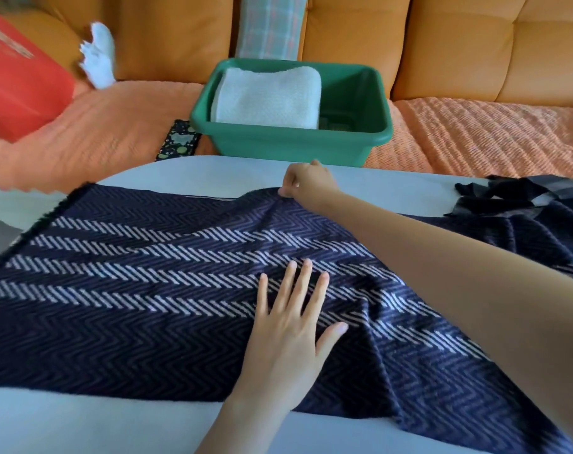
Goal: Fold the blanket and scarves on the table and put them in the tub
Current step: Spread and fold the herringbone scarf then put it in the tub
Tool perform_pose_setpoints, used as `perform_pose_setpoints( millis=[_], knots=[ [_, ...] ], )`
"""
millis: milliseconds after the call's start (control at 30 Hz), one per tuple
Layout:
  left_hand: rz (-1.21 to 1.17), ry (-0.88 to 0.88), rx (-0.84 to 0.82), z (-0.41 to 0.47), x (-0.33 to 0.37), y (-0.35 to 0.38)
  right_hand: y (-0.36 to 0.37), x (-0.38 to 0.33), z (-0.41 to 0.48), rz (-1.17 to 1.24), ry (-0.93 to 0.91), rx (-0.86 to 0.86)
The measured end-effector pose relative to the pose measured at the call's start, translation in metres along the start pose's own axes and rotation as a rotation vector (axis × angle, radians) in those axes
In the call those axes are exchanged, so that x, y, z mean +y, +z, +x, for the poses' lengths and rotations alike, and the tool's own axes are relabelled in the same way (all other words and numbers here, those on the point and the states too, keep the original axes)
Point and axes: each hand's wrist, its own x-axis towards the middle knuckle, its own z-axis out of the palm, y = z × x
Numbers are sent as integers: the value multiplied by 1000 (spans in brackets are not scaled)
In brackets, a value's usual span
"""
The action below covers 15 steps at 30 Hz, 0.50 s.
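Two hands at work on one navy herringbone woven scarf with pale zigzag stripes (131,273), laid with its long axis left to right across the pale grey worktop (82,421) and trailing off toward the near right. Pressing flat on the middle of the cloth with the left hand (288,322), fingers (303,280) straight and spread wide, gripping nothing. Reaching past it with the right hand (306,178) to the far long edge, curled there and pinching the hem. Probably next: drawing that far edge toward the body, across the short axis, over the line held by the left hand. Folded white fluffy blanket (268,96) already in the green plastic tub (278,144), just beyond the worktop's far edge. Second scarf, dark with grey bands (521,198), crumpled at the far right, not yet folded.
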Motion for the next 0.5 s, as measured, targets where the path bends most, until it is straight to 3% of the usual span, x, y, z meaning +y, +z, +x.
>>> perform_pose_setpoints(
  millis=[133,367,500],
  knots=[
    [-11,-18,-2,-1,1,-2,18,-4,2,-81,-21,15],
    [-31,-70,31,0,1,1,28,1,-24,-63,-107,205],
    [-57,-163,30,2,1,-2,17,8,-78,-4,-175,139]
  ],
)
